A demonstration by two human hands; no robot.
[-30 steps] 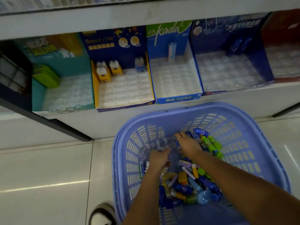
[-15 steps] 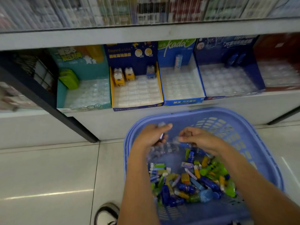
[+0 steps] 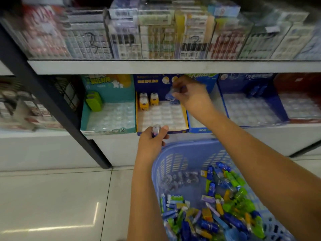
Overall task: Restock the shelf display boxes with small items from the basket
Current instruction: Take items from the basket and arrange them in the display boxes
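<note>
Shelf (image 3: 173, 67), blue box (image 3: 149, 82) behind right hand (image 3: 192, 97)

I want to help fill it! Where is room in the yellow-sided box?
Free: the tray cells in front of the two yellow items, up to the front lip of the yellow-edged box. Crowded: its back row, where the right hand holds a clear item.

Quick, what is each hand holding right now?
Left hand: pinches a small clear purple-tinted plastic item.
Right hand: grips a small clear plastic item.

R hand (image 3: 189, 95) extended fwd, L hand (image 3: 152, 141) lower, each pinching 1 small item (image 3: 156, 130).
</note>
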